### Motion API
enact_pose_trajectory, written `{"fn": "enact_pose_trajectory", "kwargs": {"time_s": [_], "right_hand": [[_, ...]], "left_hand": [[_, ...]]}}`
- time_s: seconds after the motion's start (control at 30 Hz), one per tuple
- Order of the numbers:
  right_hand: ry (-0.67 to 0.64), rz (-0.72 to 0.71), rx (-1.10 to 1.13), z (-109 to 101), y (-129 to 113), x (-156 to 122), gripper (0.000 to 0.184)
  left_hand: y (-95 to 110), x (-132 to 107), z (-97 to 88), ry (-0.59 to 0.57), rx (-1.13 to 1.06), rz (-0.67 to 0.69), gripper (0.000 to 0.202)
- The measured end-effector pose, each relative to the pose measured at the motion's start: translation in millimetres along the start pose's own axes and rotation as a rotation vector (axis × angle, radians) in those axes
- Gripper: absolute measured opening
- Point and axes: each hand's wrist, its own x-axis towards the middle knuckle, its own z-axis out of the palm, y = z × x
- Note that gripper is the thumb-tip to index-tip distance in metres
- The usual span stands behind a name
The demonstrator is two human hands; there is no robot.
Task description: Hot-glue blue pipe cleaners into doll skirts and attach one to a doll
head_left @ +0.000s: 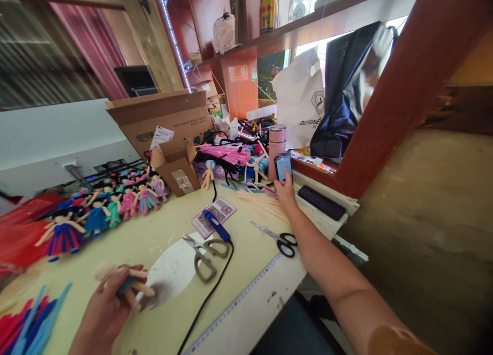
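My left hand (pixel 102 306) is closed around a small unfinished doll (pixel 131 285) of pale fuzzy stems with a blue body, over the left front of the table. My right hand (pixel 286 193) reaches far forward, a fingertip on the lit screen of a phone (pixel 283 162). Behind the phone stands a pink thermos bottle (pixel 277 139), and the phone appears propped against it. Its other fingers look partly bent and hold nothing I can see. Below the right forearm lie black-handled scissors (pixel 283 240). Grey-handled scissors (pixel 206 255) rest mid-table.
A blue corded tool (pixel 216 225) lies on a pink card (pixel 227 209). Finished dolls (pixel 103 211) crowd the left rear, beside a small cardboard box (pixel 181 175). Colored fuzzy stems (pixel 29 324) lie at the near left. A ruler strip (pixel 239 298) runs along the front edge.
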Motion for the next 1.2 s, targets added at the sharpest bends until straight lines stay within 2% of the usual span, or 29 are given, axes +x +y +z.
{"fn": "enact_pose_trajectory", "kwargs": {"time_s": [0.2, 0.53, 0.77, 0.87, 1.03, 1.2], "right_hand": [[-0.101, -0.049, 0.031, 2.9, -8.3, -7.8, 0.086], [-0.117, -0.148, -0.060, 2.8, -6.9, -6.6, 0.083], [-0.123, -0.218, -0.091, 2.3, -2.8, -5.3, 0.081], [-0.083, -0.185, -0.098, 1.8, -4.6, -5.3, 0.083], [-0.033, -0.015, -0.066, 0.9, -6.2, -3.1, 0.084], [-0.040, -0.016, -0.083, 1.0, -4.7, -2.7, 0.083]], "left_hand": [[-1.7, 1.1, -1.9, -0.034, 0.020, -0.003, 0.033], [-4.1, 4.6, -3.8, -0.042, 0.048, 0.011, 0.043], [-6.4, 7.7, -7.1, -0.033, 0.028, 0.004, 0.041], [-5.6, 6.6, -5.3, -0.027, 0.037, 0.010, 0.041], [-5.2, 4.9, -3.5, -0.033, 0.055, 0.027, 0.041], [-4.0, 4.4, -2.9, -0.031, 0.040, 0.004, 0.036]]}}
